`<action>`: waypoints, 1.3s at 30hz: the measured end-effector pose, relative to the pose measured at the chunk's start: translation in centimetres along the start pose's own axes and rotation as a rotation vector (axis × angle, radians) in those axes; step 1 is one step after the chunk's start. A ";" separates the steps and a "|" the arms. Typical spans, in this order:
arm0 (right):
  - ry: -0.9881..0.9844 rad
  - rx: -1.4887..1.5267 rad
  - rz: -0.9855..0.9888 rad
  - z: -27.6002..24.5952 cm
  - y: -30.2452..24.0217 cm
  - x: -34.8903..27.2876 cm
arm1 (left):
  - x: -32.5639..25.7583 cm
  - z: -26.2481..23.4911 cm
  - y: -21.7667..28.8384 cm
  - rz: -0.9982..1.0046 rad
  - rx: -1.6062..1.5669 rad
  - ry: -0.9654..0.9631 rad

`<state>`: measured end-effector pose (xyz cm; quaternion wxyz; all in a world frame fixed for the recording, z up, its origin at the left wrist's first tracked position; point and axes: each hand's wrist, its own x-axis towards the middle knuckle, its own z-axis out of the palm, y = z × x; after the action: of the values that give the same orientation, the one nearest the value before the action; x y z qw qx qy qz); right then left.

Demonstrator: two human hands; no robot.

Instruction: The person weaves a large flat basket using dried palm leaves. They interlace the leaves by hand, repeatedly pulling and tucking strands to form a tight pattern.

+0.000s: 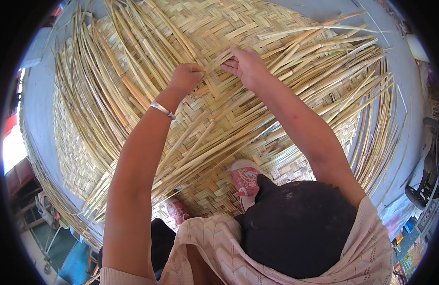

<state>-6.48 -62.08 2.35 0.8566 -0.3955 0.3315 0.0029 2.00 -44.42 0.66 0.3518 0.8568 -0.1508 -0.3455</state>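
i see my left hand (186, 76) and right hand (247, 64) both pinching one thin bamboo strip (218, 59) over the far middle of the woven bamboo mat (229, 28). it looks light, springy, splintery; i'd grip flat near the weave.

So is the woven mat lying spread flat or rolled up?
Spread flat. The woven mat lies open on the ground under loose strips; both hands, left and right, pinch strips on it.
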 end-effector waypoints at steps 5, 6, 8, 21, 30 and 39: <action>0.021 -0.553 -0.075 0.6 1.2 -2.5 | -0.1 1.3 -0.1 0.029 0.080 0.133; 0.046 -0.544 -0.130 1.1 1.7 -2.8 | -0.1 1.4 -0.2 0.033 0.094 0.130; 0.005 -0.494 -0.285 1.9 2.8 -3.6 | -0.1 1.4 -0.2 0.036 0.130 0.143; -0.023 -0.108 -0.130 -1.3 1.0 -1.8 | -0.2 -0.7 0.0 0.041 0.121 -0.102; 0.079 -0.068 -0.092 -0.9 1.2 -2.3 | -0.1 0.3 -0.3 0.029 0.131 -0.064; 0.019 -0.222 -0.139 1.0 2.8 -5.8 | -0.5 1.5 -1.7 0.216 0.122 0.071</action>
<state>-11.18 -57.96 4.23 0.8025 -0.5099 0.3090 -0.0236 0.62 -43.76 -1.05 0.3393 0.8670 -0.2505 -0.2653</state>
